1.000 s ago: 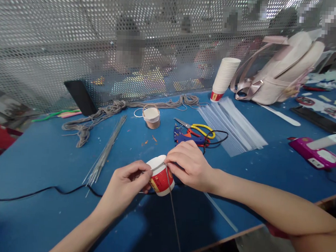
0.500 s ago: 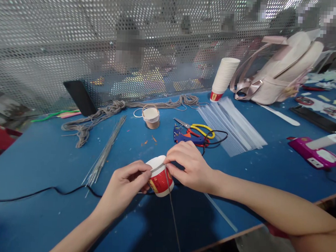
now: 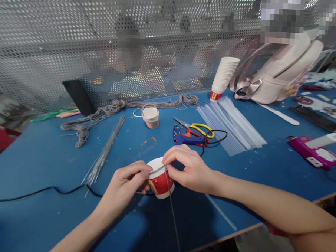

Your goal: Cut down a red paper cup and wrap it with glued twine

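A red and white paper cup (image 3: 160,185) is held just above the blue table, tilted a little. My left hand (image 3: 132,180) pinches its rim from the left. At the right side of the rim, my right hand (image 3: 187,164) has thumb and fingertips pressed together on a thin grey cord (image 3: 173,211). That cord runs along the front of the rim, and its loose length hangs down past the cup toward the table's near edge. Behind the cup stands a small wrapped cup with a handle (image 3: 151,118).
A blue glue gun (image 3: 188,138) lies by yellow-handled scissors (image 3: 202,128). Clear glue sticks (image 3: 232,125), stacked cups (image 3: 224,78) and a pale backpack (image 3: 281,75) are to the right. Wires (image 3: 105,153), a grey cord bundle (image 3: 101,114) and a phone (image 3: 78,97) sit left.
The cup has turned slightly and shifted a little down and right. The grey cord now shows along its front rim. Both hands keep their pinches.
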A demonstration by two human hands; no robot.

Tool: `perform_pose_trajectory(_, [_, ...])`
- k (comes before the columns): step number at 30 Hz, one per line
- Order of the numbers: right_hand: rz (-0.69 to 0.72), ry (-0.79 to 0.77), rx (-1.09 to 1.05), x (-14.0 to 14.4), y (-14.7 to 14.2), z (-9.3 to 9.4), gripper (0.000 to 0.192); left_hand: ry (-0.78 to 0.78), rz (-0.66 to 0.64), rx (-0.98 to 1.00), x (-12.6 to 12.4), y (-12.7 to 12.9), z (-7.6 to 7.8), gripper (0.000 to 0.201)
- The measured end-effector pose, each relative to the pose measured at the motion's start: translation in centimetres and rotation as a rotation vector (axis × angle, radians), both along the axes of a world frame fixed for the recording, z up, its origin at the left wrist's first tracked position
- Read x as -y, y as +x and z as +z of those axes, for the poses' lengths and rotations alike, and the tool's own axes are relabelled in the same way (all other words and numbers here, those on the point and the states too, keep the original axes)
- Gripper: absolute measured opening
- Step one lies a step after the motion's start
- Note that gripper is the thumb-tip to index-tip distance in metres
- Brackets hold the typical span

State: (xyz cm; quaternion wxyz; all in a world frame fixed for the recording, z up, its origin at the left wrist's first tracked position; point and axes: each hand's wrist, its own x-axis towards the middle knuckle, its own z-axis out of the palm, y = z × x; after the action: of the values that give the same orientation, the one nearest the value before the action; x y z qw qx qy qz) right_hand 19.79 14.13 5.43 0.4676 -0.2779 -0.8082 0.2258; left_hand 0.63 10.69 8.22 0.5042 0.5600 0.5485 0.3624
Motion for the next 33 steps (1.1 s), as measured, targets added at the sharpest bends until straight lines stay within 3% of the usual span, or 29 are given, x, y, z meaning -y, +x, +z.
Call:
perform_pose_trajectory(6, [0.007, 0.007, -0.004, 0.06, 0.02, 0.22, 0.015, 0.026, -0.026, -0.076, -0.21, 0.1, -0.09, 0.015])
perform_pose_trajectory(13, [0.0, 0.103, 0.048, -0.17, 0.16, 0.03, 0.013, 0.276, -0.095, -0.303, -0.25, 0.16, 0.17, 0.019])
perform_pose_trajectory(18, [-0.011, 0.232, 0.096, -0.26, 0.16, 0.11, 0.014, 0.42, -0.067, -0.396, -0.18, 0.54, 0.55, 0.019])
perform_pose_trajectory(24, [-0.02, 0.307, 0.137, -0.18, 0.04, 0.16, 0.013, 0.548, -0.027, -0.5, 0.15, 0.57, -0.04, 0.014])
perform_pose_trajectory(33, [-0.022, 0.309, 0.156, -0.11, -0.05, 0.16, 0.014, 0.609, -0.047, -0.527, 0.13, 0.73, 0.18, 0.015])
